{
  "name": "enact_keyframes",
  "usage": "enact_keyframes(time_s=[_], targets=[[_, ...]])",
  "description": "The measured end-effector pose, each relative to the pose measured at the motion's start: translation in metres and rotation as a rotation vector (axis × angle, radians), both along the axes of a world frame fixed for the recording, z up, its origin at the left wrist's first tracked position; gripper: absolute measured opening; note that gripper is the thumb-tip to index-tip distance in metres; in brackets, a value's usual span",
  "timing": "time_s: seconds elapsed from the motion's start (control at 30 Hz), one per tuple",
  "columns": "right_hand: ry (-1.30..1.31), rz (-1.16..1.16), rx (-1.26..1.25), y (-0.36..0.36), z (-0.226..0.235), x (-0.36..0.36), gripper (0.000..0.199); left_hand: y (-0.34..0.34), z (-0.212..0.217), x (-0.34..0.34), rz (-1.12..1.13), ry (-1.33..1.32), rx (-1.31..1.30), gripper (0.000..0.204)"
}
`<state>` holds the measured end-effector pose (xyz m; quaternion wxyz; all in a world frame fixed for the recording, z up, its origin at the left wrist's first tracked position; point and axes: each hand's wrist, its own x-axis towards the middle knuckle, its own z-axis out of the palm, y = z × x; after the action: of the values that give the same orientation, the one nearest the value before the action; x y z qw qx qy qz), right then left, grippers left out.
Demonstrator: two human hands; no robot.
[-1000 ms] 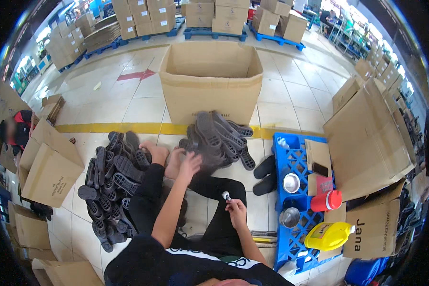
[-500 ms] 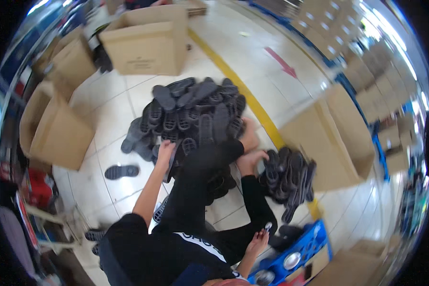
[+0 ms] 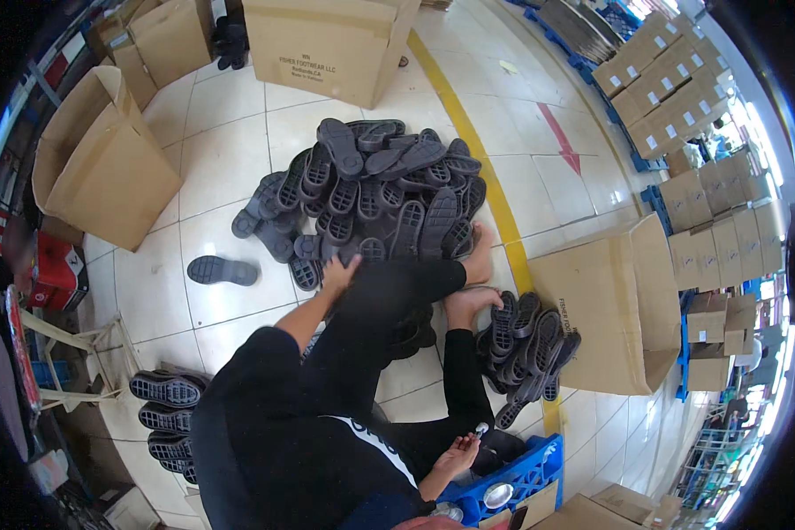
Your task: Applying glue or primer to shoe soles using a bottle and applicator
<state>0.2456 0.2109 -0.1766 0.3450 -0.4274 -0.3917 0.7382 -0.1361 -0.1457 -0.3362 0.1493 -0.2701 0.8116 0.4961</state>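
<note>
A heap of dark shoe soles (image 3: 389,190) lies on the floor before me, many with a grid pattern showing. My left hand (image 3: 338,275) is at its near edge beside my bent knee, thumb and forefinger apart, with nothing visible between them. One lone sole (image 3: 223,270) lies flat to the left of the heap. My right hand (image 3: 458,455) is low over my right leg, fingers curled, a small whitish thing (image 3: 481,429) at their tips; its kind cannot be made out. By my foot is a smaller pile of soles (image 3: 528,340).
A blue crate (image 3: 539,473) with round metal tins (image 3: 497,495) stands at my right. Cardboard boxes stand left (image 3: 141,190), ahead (image 3: 327,44) and right (image 3: 592,305). Several soles (image 3: 168,417) are lined up behind my left side, near a stool frame (image 3: 79,353).
My left hand has moved right, toward my knee, along the heap's near edge. The view has shifted and sharpened. My right hand remains low by the crate.
</note>
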Motion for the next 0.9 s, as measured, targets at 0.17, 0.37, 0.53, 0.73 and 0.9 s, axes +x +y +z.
enact_keyframes(time_s=[0.17, 0.37, 0.53, 0.73, 0.9], targets=[[0.061, 0.044, -0.065, -0.006, 0.001, -0.001, 0.022, -0.061, -0.003, 0.078, -0.193, 0.202, -0.176, 0.058], [0.191, 0.013, -0.084, -0.008, 0.003, 0.012, 0.02, -0.131, 0.053, 0.081, 0.084, -0.093, 0.742, 0.041], [0.269, -0.124, -0.263, -0.007, -0.004, 0.025, 0.018, -0.075, 0.25, 0.058, 0.065, 0.146, 1.228, 0.058], [-0.26, -0.163, 0.228, 0.02, 0.001, 0.074, 0.018, 0.023, 0.281, 0.043, -0.12, 0.053, 1.348, 0.075], [-0.785, -0.307, 0.421, 0.036, -0.022, 0.191, 0.021, 0.123, 0.217, 0.053, -0.284, -0.335, 1.376, 0.066]])
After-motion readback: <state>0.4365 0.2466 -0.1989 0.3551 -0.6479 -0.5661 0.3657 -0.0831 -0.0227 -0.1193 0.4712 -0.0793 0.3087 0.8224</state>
